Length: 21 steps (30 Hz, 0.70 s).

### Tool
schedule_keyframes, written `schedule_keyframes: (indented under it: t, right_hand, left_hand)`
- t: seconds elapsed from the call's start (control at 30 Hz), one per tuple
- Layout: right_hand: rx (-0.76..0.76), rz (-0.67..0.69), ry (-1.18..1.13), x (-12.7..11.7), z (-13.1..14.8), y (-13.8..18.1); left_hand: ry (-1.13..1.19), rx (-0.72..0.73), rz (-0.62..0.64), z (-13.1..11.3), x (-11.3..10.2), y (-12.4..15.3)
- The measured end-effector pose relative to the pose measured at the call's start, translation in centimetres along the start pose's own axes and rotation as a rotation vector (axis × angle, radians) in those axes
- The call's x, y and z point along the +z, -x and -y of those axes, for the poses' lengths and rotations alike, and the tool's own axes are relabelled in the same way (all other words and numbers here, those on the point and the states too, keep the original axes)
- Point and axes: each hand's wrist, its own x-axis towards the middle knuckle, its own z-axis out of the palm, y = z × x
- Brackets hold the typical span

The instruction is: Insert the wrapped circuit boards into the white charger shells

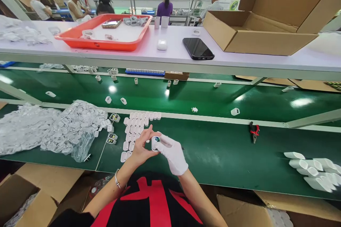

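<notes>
My bare left hand (142, 146) pinches a small white plastic housing (155, 144) between thumb and fingers. The housing's open end faces up, and a small dark and greenish part shows inside. My right hand (174, 154), in a white glove, closes on the same housing from the other side, its thumb at the opening. Left of my hands, rows of white rounded caps (133, 128) lie on the green bench (213, 156). Several white housings with inner parts showing (112, 138) stand beside the rows.
Bags of white parts (71, 124) lie at left. Red-handled pliers (254, 133) and white shells (314, 170) are at right. Beyond runs a green belt (149, 94) carrying scattered housings. The shelf above holds an orange tray (101, 44), a phone (198, 48) and a cardboard box (269, 42).
</notes>
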Motion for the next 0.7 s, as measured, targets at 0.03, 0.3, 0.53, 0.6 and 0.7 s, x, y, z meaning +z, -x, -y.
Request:
schedule_keyframes:
  t: [0.03,0.3,0.53,0.6,0.7]
  right_hand:
    - [-0.009,0.008,0.03,-0.2,0.1,0.1]
    - [-0.659,0.026,0.669,-2.2,0.4,-0.2]
    - [-0.817,0.06,0.854,-3.7,2.4,0.3]
    - [-0.839,0.02,0.817,-3.8,2.9,0.7]
    - [-0.852,0.041,0.761,-3.4,2.6,0.8]
  left_hand:
    - [-0.014,0.002,0.005,-0.1,-0.1,-0.1]
    - [-0.171,0.042,0.043,-1.1,-1.5,-0.8]
    - [-0.25,0.045,0.105,-1.8,-2.8,-1.2]
    - [-0.257,0.048,0.077,-2.1,-3.3,-1.4]
    - [-0.263,0.076,0.082,-2.7,-3.7,-1.5]
